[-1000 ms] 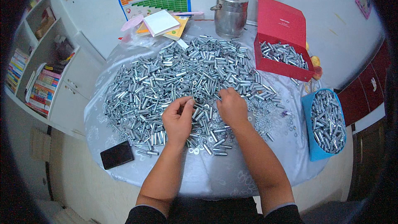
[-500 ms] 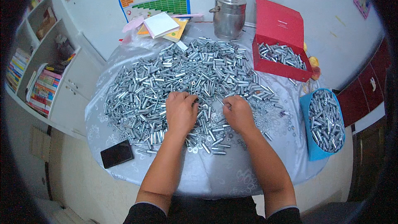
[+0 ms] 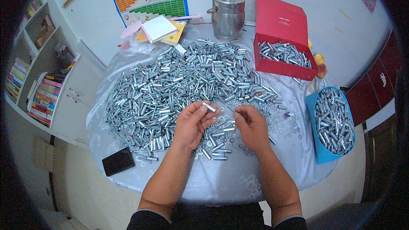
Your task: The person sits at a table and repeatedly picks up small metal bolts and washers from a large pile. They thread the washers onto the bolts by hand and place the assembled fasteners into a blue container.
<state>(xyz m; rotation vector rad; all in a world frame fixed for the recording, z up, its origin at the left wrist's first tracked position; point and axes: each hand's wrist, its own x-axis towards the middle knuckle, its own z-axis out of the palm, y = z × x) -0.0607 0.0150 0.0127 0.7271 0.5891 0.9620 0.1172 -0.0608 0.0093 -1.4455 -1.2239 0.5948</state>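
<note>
A large heap of silvery metal sleeves (image 3: 170,76), with thin bolts and washers mixed in, spreads over the table before me. My left hand (image 3: 191,124) is turned partly palm up at the heap's near side. Its thumb and fingers pinch a short shiny metal sleeve (image 3: 208,107). Beside it on the right, my right hand (image 3: 252,127) is closed, with a thin metal bolt (image 3: 231,108) sticking out from its fingertips toward the sleeve. The two pieces are apart. Most of the bolt is hidden by my fingers. Loose washers (image 3: 279,121) lie to the right.
A red box (image 3: 285,70) with a raised lid and a blue bin (image 3: 326,157) on the right both hold metal pieces. A steel pot (image 3: 228,17) and notebooks (image 3: 158,29) stand at the back. A black phone (image 3: 118,162) lies at the near left edge of the silvery tablecloth (image 3: 213,183).
My left hand has come up from the heap and turned over, now showing a metal sleeve in its fingers. My right hand stays close by with the bolt. The view has shifted slightly.
</note>
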